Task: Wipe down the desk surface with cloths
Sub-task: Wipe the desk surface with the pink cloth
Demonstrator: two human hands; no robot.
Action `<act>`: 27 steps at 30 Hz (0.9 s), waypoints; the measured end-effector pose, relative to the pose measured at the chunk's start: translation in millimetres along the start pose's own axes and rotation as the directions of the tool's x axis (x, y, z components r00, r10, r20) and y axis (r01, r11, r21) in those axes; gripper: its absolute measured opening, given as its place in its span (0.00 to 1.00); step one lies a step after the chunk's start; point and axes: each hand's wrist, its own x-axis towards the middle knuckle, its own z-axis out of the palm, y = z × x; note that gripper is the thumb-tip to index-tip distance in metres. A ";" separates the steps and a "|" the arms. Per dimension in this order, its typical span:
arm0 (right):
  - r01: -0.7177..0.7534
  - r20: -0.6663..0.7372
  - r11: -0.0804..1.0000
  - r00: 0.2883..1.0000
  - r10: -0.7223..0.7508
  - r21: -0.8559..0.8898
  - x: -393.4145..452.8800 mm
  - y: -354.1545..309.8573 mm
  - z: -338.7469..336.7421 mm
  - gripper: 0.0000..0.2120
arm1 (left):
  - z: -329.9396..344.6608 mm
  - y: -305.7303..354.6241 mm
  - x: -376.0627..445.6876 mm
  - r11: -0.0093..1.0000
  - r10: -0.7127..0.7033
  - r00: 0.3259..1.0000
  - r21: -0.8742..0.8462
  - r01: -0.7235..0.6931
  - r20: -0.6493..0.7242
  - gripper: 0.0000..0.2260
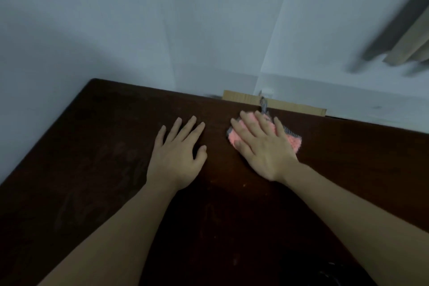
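1. A small pink fluffy cloth with a grey striped edge (293, 140) lies flat on the dark brown wooden desk (92, 146), near the desk's far edge and right of centre.
2. The right hand (262, 146) lies directly on top of this cloth, palm down, fingers straight and slightly spread, pressing it to the wood. Pink shows between the fingers and past the hand's right side.
3. The cloth's long axis seems to run left to right across the desk. A thin grey strip of it trails toward the far edge.
4. The left hand (178, 153) rests flat on bare wood just left of the right hand, fingers spread, holding nothing, apart from the cloth.
5. The right hand alone controls the cloth, so any wiping stroke would probably start there.
6. Beyond the far edge sits a pale cardboard strip (290, 105) against a white wall (139, 18).
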 end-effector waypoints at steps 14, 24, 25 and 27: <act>-0.013 -0.054 1.000 0.998 0.012 -0.007 61.3 -9.1 -5.2 0.27 | 0.6 -1.9 -0.1 1.000 0.023 0.999 -0.018 -0.023 -0.023 0.27; 0.063 -0.048 0.981 0.997 -0.055 0.183 7.3 -7.4 -3.0 0.30 | -7.1 -1.9 1.8 0.998 0.005 0.999 -0.068 -0.003 0.037 0.26; 0.044 -0.076 0.972 0.997 -0.027 0.231 3.6 4.1 -4.6 0.31 | -10.3 0.1 2.4 0.996 -0.007 0.999 -0.091 0.011 0.040 0.26; -0.036 -0.131 0.962 0.989 0.074 0.271 -2.2 30.8 -5.5 0.34 | -16.0 8.1 3.7 0.994 -0.003 1.000 -0.111 0.006 0.030 0.26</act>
